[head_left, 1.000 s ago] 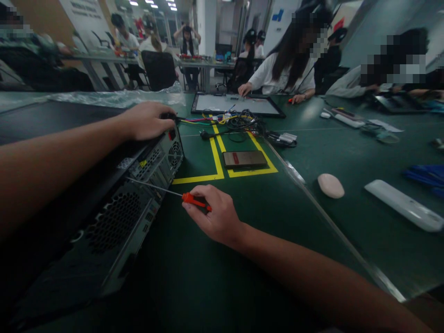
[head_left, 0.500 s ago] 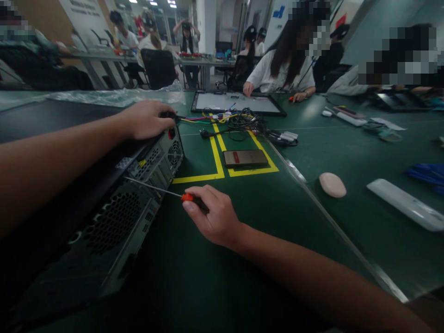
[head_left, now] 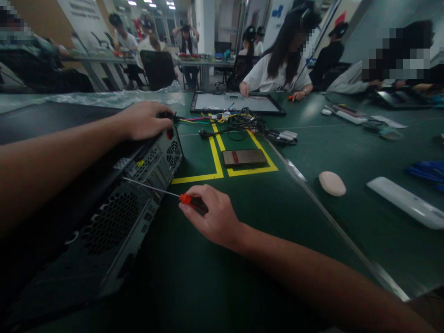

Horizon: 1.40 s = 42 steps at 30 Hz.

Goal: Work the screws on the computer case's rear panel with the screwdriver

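Note:
A dark desktop computer case lies at the left, with its perforated rear panel turned towards the right. My left hand rests on the top at the far rear corner, its fingers curled over the edge around something dark. In my right hand is a screwdriver with an orange and dark handle, pinched between thumb and fingers. Its long thin shaft reaches left to the upper edge of the rear panel, above the large honeycomb vent. Whether the tip sits in a screw is too small to tell.
Beyond the case lie tangled cables and a phone inside yellow tape lines. To the right are a pale rounded object and a long white object. Across the table a person works at a flat panel.
My right thumb has shifted lower on the handle, showing more of its orange end. The shaft stays at nearly the same place on the panel. My left hand keeps its place.

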Tool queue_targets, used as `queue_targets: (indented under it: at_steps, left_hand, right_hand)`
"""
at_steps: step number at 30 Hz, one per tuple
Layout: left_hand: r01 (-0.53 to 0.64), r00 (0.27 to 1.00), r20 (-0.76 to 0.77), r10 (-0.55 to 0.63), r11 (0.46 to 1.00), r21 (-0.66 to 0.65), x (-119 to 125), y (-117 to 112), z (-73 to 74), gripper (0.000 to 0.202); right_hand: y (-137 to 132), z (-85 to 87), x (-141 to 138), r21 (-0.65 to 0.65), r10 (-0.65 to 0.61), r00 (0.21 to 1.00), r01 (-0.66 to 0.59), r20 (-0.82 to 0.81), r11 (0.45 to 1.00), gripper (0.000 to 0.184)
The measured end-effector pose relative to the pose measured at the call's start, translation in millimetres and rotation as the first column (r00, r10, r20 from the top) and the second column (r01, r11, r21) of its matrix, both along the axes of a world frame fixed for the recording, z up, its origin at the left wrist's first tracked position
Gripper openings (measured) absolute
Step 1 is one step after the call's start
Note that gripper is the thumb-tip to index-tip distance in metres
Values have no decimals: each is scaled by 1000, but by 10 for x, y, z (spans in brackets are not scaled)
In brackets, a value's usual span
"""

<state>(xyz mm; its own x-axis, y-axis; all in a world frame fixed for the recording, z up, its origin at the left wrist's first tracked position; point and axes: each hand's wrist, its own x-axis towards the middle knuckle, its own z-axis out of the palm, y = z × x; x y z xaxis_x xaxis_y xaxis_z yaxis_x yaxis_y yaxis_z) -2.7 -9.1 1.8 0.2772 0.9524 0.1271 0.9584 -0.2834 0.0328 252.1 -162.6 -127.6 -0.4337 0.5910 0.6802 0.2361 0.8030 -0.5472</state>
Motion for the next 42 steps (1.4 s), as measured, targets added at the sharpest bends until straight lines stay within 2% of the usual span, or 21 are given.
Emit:
queue_targets:
  at_steps: [10,20,36,42]
  left_hand:
    - [7,1000,-4,-7,1000,-2,-15,12,6,66]
    - [14,1000,3,-14,1000,12,-5,-2,-5,71]
    - [17,1000,-9,-16,1000,25,-7,26,-21,73]
    - [19,1000,5,-19,999,32,-21,35,-29,74]
  right_hand:
    - [5,-1,9,1,5,1000,-5,11,1000,18]
    - [15,17,-3,49,24,998,-22,-51,999,16]
    - [13,-8,1,-19,21,999,-22,-37,1000,19]
    - [15,11,1,19,25,999,-25,-38,1000,19]
